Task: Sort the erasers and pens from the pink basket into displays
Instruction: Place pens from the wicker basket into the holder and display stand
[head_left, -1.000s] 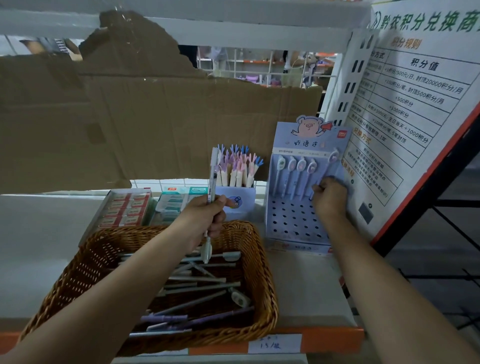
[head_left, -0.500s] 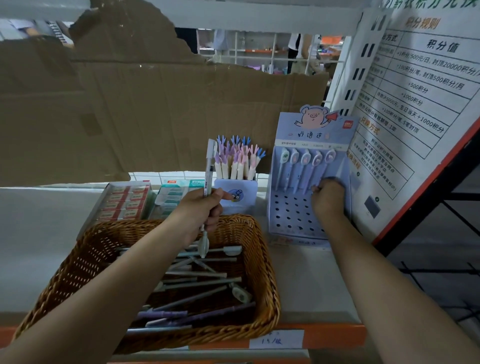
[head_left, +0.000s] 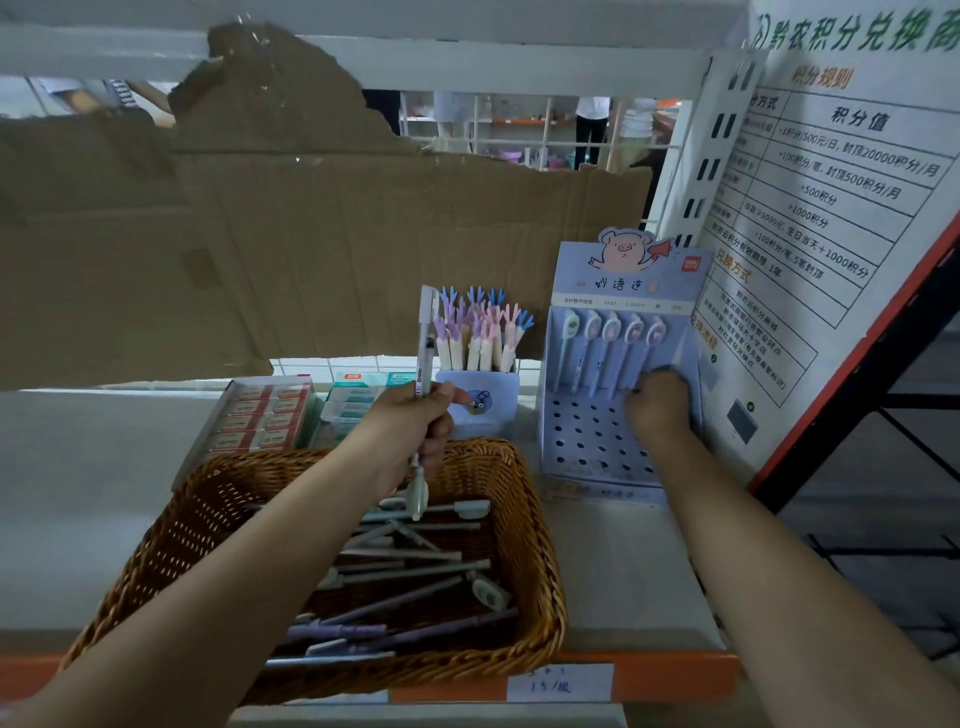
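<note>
Since a second ago the rightmost pen (head_left: 653, 338) has swung in from the display's edge to stand in line with its neighbours; little else has shifted.

From the left, there are two trays of erasers (head_left: 262, 415). The red-label one shows eight; the green one is half hidden, so we cannot count it. The basket (head_left: 540, 540) sits on the shelf (head_left: 623, 571) with a tangle of pens (head_left: 405, 571), a dozen or more, too crossed to count exactly. Above it our left hand (head_left: 405, 431) is clamped round one waiting pen (head_left: 425, 338), held upright. Behind stands a cup (head_left: 478, 400) of hand-topped pens. The display (head_left: 592, 447) holds five pens in its back row, with many holes empty. Our right hand (head_left: 657, 408) curls its fingers round the rightmost pen's foot.

We judge the step is seating it: press straight down until the tip finds its hole, and let go only once it stands alone.
</note>
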